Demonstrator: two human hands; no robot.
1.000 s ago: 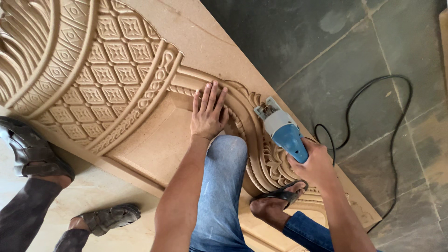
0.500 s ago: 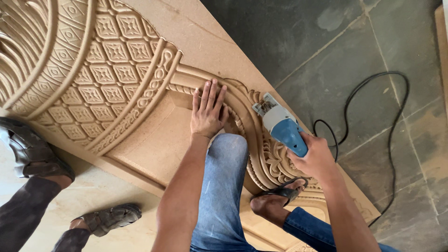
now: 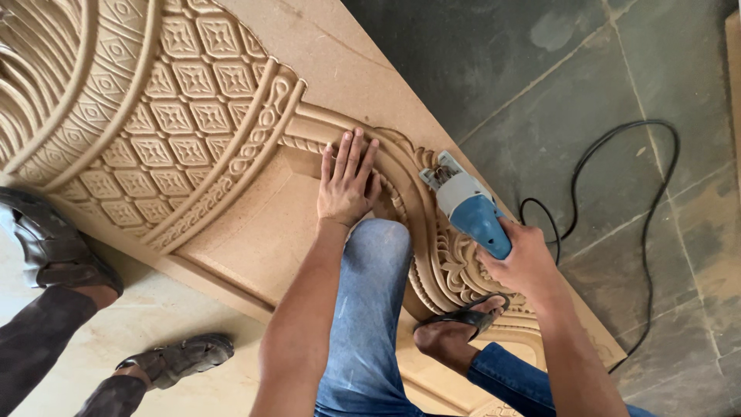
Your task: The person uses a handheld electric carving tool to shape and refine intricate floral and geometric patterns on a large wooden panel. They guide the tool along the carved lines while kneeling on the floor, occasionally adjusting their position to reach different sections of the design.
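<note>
A large carved wooden panel (image 3: 231,131) lies flat on the floor, covered in lattice and scroll relief. My left hand (image 3: 347,185) presses flat on the carved border, fingers spread, just above my knee in blue jeans. My right hand (image 3: 525,262) grips a blue and grey electric power tool (image 3: 467,205), whose head rests on the scroll carving at the panel's right edge. My sandalled foot (image 3: 455,324) stands on the panel below the tool.
A black power cord (image 3: 648,193) loops over the grey stone floor (image 3: 602,93) to the right. Another person's sandalled feet (image 3: 46,247) and dark trouser legs stand at the lower left beside the panel.
The tool and my right hand have shifted slightly along the carved border; my left hand stays pressed in the same place.
</note>
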